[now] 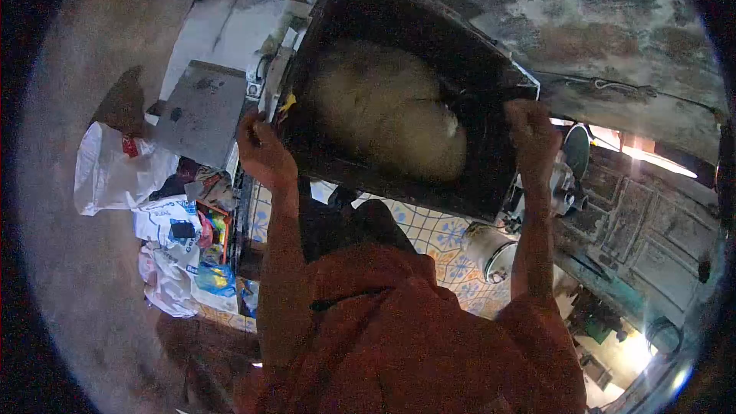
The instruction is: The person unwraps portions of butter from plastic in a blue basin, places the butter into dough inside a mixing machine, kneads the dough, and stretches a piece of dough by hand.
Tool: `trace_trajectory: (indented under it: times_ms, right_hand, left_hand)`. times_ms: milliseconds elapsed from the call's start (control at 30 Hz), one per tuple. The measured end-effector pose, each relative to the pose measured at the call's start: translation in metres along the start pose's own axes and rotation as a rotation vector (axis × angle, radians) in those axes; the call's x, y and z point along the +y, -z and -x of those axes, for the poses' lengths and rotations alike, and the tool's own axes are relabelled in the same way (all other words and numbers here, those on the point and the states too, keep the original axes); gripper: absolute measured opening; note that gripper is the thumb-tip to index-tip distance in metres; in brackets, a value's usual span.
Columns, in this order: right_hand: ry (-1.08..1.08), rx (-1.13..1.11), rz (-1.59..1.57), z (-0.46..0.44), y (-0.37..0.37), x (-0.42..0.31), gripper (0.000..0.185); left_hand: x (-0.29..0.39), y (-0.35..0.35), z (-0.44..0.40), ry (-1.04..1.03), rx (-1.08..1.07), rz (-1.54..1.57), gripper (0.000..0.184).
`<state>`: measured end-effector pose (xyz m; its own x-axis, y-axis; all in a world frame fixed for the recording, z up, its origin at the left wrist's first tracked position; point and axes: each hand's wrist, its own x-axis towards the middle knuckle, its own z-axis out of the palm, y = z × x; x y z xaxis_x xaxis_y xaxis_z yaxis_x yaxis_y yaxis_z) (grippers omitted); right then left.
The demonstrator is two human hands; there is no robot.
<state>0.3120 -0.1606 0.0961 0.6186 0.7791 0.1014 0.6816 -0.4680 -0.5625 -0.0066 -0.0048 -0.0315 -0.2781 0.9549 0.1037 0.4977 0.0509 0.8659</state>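
Note:
A dark, deep rectangular trough point(414, 8) lies in front of me, with a large pale mass point(383, 111), perhaps dough, spread inside it. Beside the trough's left edge is my left hand point(266, 155), its fingers curled upward near a small yellow item point(287, 103); whether it grips anything is hidden. Over the right end of the trough, my right hand point(533, 134) is closed, and what it holds, if anything, cannot be made out.
A grey board point(201, 111) lies left of the trough. White plastic bags point(115, 172) and colourful packets point(215, 280) are farther left. At the right stand a pale cylindrical container point(488, 251), metal parts point(563, 188) and a grey door point(644, 230).

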Motion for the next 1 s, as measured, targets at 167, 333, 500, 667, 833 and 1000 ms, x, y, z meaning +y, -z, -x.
trace_trajectory:
  times_ms: [167,333,500,667,833,1000]
  right_hand:
    - [0.157,-0.216,0.126,0.034,-0.052,0.015,0.018]
    - [-0.017,-0.41,0.063,0.063,-0.069,0.034,0.028]
    - [-0.129,-0.477,0.16,0.067,-0.061,0.05,0.033]
    - [-0.067,-0.531,0.209,0.07,-0.061,0.071,0.026]
    - [0.145,-0.605,0.289,0.059,-0.068,0.062,0.025]
    - [0.158,-0.68,0.445,0.042,-0.077,0.065,0.031]
  left_hand:
    - [-0.001,0.002,0.0,-0.046,-0.008,0.037,0.027]
    - [0.001,0.001,-0.001,-0.053,-0.024,0.072,0.025]
    - [-0.004,0.0,-0.002,-0.083,-0.016,0.045,0.024]
    - [-0.006,-0.002,-0.003,-0.115,0.021,0.044,0.023]
    - [0.006,-0.001,-0.001,-0.003,0.007,0.113,0.023]
    - [-0.003,-0.002,0.001,-0.061,0.027,0.07,0.021]
